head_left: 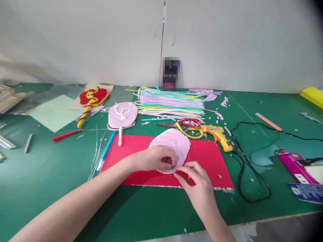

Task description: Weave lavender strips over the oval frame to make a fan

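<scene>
A pale pink oval piece (174, 143) made of side-by-side straws lies on a red sheet (209, 161) in front of me. My left hand (153, 158) rests on the oval's near left edge with its fingers curled and pinched at the rim. My right hand (195, 178) meets it from the right, thumb and forefinger pinched at the same near edge. What sits between the fingertips is too small to make out.
Behind the red sheet lie a yellow glue gun (219, 134) with a black cord (242, 168), red-handled scissors (184, 123) and a pile of pastel straws (169, 104). A second pink oval (122, 116) and a red-and-yellow piece (92, 97) lie at the left. Packets (300, 168) sit at the right.
</scene>
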Tool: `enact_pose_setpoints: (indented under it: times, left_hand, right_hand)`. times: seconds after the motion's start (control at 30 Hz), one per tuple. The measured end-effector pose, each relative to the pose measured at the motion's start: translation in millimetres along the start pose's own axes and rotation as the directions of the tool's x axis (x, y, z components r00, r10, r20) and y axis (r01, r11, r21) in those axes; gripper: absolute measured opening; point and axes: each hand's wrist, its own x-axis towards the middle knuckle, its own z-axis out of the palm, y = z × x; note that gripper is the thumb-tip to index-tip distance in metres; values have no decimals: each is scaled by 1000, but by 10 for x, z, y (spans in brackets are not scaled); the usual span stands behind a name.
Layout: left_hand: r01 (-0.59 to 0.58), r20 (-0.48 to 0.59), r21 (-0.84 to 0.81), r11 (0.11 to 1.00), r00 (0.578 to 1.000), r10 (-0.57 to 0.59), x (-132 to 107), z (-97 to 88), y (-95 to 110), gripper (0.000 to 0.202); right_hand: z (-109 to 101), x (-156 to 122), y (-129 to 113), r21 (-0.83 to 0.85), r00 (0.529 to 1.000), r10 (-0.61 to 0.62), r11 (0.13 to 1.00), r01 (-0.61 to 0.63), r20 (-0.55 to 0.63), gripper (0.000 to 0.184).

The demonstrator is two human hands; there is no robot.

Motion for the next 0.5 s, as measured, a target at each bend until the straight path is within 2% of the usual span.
enact_pose_setpoints:
  times: [0.2, 0.3, 0.37, 0.5]
  left_hand:
    - [67, -41, -23, 997, 997, -68, -65, -22, 36, 18]
    - [99, -183, -9, 995, 978, -99, -148, 1, 73, 17]
    - [134, -337, 23, 991, 934, -118, -217, 53, 99, 15]
    - [253, -611, 58, 966, 774, -166, -359, 284, 157, 13]
  right_hand:
    - [16, -2, 23, 17, 1000, -1, 1000, 1, -10, 11]
    - [17, -3, 18, 21, 1000, -4, 1000, 5, -12, 11]
    - [13, 0, 15, 23, 1000, -8, 1000, 9, -12, 11]
    - [5, 5, 34, 46, 1000, -21, 999, 21, 3, 12]
